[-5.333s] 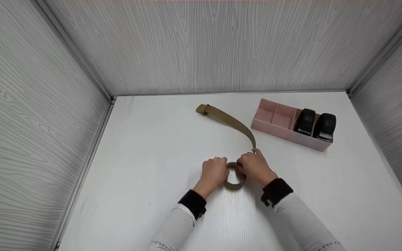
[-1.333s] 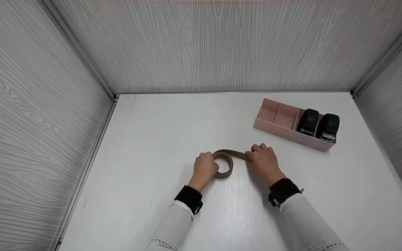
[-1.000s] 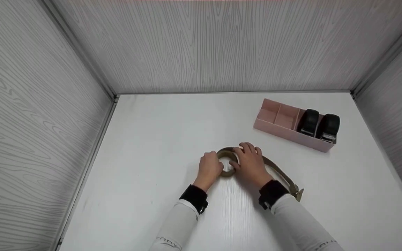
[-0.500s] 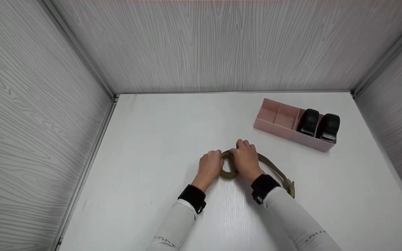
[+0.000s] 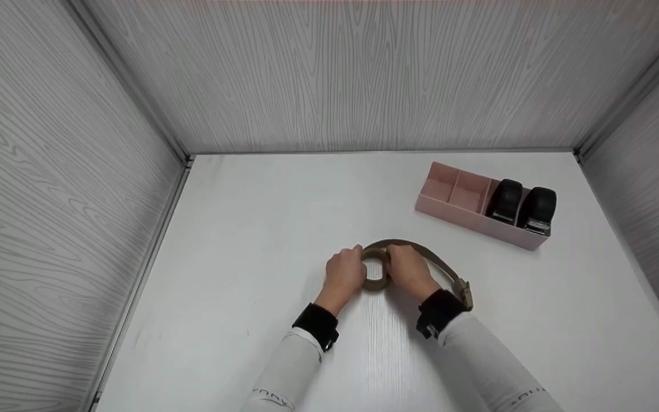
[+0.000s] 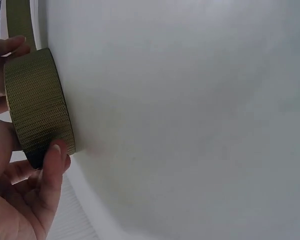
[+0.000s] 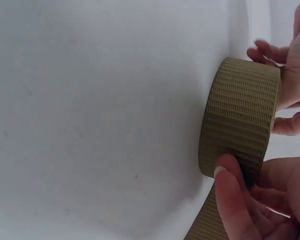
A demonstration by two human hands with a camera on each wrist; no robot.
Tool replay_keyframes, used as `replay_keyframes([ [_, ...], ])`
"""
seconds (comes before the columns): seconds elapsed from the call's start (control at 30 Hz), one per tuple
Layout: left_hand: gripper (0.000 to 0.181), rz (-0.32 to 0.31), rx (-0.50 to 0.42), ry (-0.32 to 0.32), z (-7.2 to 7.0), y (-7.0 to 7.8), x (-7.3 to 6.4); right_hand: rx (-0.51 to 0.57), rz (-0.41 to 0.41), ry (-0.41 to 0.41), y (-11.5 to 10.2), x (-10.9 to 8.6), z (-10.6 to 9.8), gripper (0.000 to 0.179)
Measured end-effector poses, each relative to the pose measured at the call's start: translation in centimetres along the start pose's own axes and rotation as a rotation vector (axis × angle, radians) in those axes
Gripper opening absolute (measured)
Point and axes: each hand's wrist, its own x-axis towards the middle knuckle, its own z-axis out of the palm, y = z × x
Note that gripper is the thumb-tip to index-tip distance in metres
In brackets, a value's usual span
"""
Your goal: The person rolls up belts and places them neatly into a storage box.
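Observation:
An olive-brown webbing belt (image 5: 374,285) is coiled into a ring that stands on its edge on the white table. Its loose tail arcs behind my right hand to a buckle (image 5: 464,294) at the right. My left hand (image 5: 345,276) pinches the coil's left side, thumb on the outer face in the left wrist view. On the coil's right side, my right hand (image 5: 411,272) pinches the wall; in the right wrist view its thumb (image 7: 230,187) presses the ribbed webbing (image 7: 237,115). Some fingers are hidden behind the coil.
A pink divided box (image 5: 469,223) stands at the back right. Two black rolled belts (image 5: 505,200) with metal buckles sit in its right compartments. Wood-grain panels (image 5: 329,80) enclose the table at the back and sides.
The buckle end has swung from the far side round to the right and been drawn closer. My right hand has slid along the strap, back to the coil; the left keeps its hold.

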Motion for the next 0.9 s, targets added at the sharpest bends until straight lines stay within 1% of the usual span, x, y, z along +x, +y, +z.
replay_keyframes([
  [0.07, 0.007, 0.031, 0.027, -0.014, -0.1, 0.0, 0.1, -0.016, -0.026, 0.007, 0.1, 0.1, 0.1, 0.008],
  [0.13, 0.006, 0.067, 0.054, -0.014, -0.1, 0.0, 0.2, -0.026, -0.072, 0.018, 0.2, 0.3, 0.3, 0.011],
  [0.23, 0.005, 0.109, 0.082, 0.004, 0.0, 0.0, 0.3, 0.004, -0.154, 0.028, 0.6, 0.5, 0.5, 0.014],
  [0.3, 0.006, 0.125, 0.082, 0.016, 0.1, -0.1, 0.3, 0.04, -0.176, 0.01, 0.8, 0.5, 0.5, 0.014],
  [0.37, 0.005, 0.123, 0.071, 0.016, 0.2, -0.2, 0.2, 0.068, -0.151, -0.02, 0.9, 0.4, 0.4, 0.012],
  [0.47, 0.009, 0.091, 0.052, 0.006, 0.3, -0.3, 0.1, 0.072, -0.052, -0.088, 0.9, 0.1, 0.0, 0.006],
  [0.53, 0.014, 0.059, 0.034, -0.004, 0.2, -0.3, 0.1, 0.055, 0.004, -0.127, 0.6, 0.0, -0.3, 0.009],
  [0.6, 0.017, 0.04, 0.026, -0.025, 0.0, -0.2, 0.1, 0.052, 0.032, -0.156, 0.3, -0.2, -0.5, 0.01],
  [0.67, 0.017, 0.037, 0.028, -0.044, -0.2, -0.1, 0.0, 0.035, 0.031, -0.158, 0.1, -0.3, -0.6, 0.008],
  [0.7, 0.015, 0.046, 0.037, -0.05, -0.3, -0.1, 0.0, 0.02, 0.027, -0.153, 0.0, -0.2, -0.6, 0.007],
  [0.77, 0.013, 0.066, 0.063, -0.069, -0.5, 0.1, -0.1, -0.005, -0.013, -0.136, -0.1, -0.2, -0.4, 0.005],
  [0.87, 0.009, 0.115, 0.095, -0.062, -0.6, 0.2, -0.1, -0.017, -0.087, -0.117, 0.1, -0.2, -0.1, 0.008],
  [0.9, 0.009, 0.131, 0.108, -0.058, -0.6, 0.3, -0.1, -0.001, -0.11, -0.12, 0.1, -0.2, 0.0, 0.01],
])
